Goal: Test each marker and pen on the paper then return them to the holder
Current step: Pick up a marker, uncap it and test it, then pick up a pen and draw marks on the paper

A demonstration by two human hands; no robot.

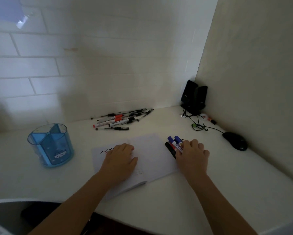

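At the middle of the table [179, 202], close to its front edge, the paper [152, 151] lies open like a thin notebook, turned a little so its right corner points toward the back. Short black and red test strokes [106, 151] show near its left edge. Your left hand [121, 161] rests flat on the left half of the paper, fingers relaxed and spread, pressing the page down and holding nothing.

Just beside the paper's right edge lies a small bunch of markers [175, 142], two with blue caps and at least one black, side by side with their caps toward the back wall. Your right hand [192, 155] lies over their near ends with the fingers bent down onto the barrels; you may be gripping them or only resting there, and I cannot tell which.

Along the back edge, against the tiled wall, a loose pile of pens and markers [122, 118] lies scattered. The blue holder [50, 145] stands upright near the left edge, well apart from the paper, with divided compartments; I can make out nothing inside them.

In the back right corner stand two black speakers [194, 96], with tangled cables [198, 123] just in front of them. A black mouse [234, 141] sits near the right edge.
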